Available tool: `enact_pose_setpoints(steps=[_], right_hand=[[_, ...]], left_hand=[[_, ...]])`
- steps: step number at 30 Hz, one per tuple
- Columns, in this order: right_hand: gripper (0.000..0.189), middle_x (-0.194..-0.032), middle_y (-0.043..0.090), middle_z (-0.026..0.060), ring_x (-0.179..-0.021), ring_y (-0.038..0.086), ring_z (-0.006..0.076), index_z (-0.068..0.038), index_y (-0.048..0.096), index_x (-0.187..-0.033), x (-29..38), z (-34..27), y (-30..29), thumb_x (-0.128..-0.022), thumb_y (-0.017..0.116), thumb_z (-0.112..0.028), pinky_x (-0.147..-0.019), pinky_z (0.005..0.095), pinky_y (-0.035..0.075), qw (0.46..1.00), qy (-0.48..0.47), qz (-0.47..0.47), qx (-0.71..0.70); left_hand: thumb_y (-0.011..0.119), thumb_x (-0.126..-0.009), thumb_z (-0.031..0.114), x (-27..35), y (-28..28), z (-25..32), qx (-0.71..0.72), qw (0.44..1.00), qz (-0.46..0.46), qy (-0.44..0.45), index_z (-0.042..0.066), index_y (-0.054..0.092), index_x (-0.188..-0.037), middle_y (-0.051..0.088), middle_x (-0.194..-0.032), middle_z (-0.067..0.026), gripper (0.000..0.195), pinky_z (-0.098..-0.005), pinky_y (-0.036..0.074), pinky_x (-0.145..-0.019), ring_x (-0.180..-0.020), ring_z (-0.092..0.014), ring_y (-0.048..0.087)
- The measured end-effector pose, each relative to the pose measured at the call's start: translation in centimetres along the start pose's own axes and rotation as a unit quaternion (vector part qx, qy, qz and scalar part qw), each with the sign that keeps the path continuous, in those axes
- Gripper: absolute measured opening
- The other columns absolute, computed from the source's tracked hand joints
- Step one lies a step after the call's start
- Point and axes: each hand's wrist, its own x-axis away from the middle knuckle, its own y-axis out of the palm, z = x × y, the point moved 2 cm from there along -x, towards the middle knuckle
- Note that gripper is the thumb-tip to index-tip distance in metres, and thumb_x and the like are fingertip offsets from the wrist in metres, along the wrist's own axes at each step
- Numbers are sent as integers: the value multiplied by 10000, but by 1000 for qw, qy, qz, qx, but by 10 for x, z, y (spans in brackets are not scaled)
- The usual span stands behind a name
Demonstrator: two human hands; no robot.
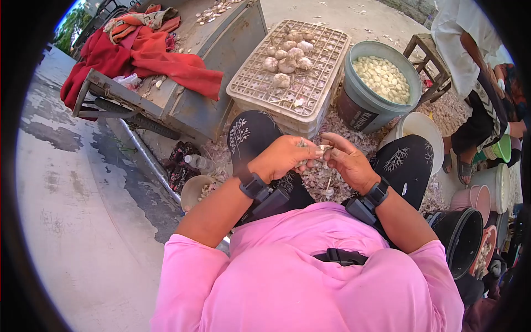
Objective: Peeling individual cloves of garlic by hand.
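Over my lap, my left hand (284, 154) and my right hand (350, 164) meet fingertip to fingertip. Pinched between them is a small piece of garlic (325, 148), largely covered by the fingers. Something pale and papery, perhaps garlic skin, shows in the curl of my left hand. Straight ahead, several whole garlic bulbs (288, 58) lie on an upturned plastic crate (249, 85) with a lattice top. To its right, a grey-green bucket (356, 106) is nearly full of peeled garlic cloves (381, 79). Garlic skins (319, 182) cover the ground between my knees.
A metal cart (207, 79) draped with red cloth (174, 62) stands front left. A white bucket (425, 128) touches my right knee area. A wooden stool (427, 62) and another person (473, 83) are farther right. Several more buckets, including a black one (460, 245), line the right.
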Motion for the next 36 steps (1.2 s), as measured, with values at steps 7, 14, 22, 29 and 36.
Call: enact_pose_setpoints(steps=[7, 14, 22, 29, 36], right_hand=[[283, -957, 543, 13, -733, 490, 50, -45, 507, -1146, 2, -6, -15, -880, 507, -143, -659, 193, 405, 997, 78, 0, 5], [224, -896, 571, 24, -682, 490, 47, -20, 531, -1074, 9, -1, -21, -878, 498, -125, -615, 198, 400, 997, 81, 16, 9], [223, -876, 567, 20, -671, 486, 50, -20, 535, -1064, 8, 4, -23, -876, 504, -136, -597, 190, 386, 994, 99, 42, 29], [215, -872, 562, 1, -669, 487, 41, -41, 547, -1059, 4, 9, -29, -872, 512, -139, -595, 178, 388, 992, 106, 44, 45], [221, -859, 565, -10, -679, 498, 38, -38, 548, -1058, 5, 6, -24, -863, 523, -140, -606, 176, 405, 996, 82, 21, 2]], left_hand=[[607, -803, 130, 118, -121, 24, -16, 970, 220, 105, 13, 543, -889, 516, -650, -15, 158, -187, 317, -461, -520, -73, 436], [647, -746, 204, 180, -224, -124, -115, 894, 419, -109, 37, 555, -754, 508, -563, -9, 190, -210, 320, -400, -436, -79, 433], [637, -754, 202, 182, -248, -199, -222, 830, 493, -141, 51, 570, -779, 515, -570, -12, 167, -222, 319, -382, -417, -83, 423], [513, -776, 30, 128, -129, -45, -68, 934, 337, 98, 58, 509, -996, 552, -798, -10, 221, -188, 339, -562, -625, -54, 442], [601, -737, -66, 36, -5, 7, -47, 991, 30, 121, 55, 427, -1024, 564, -895, -56, 356, -219, 455, -704, -808, -100, 543]])
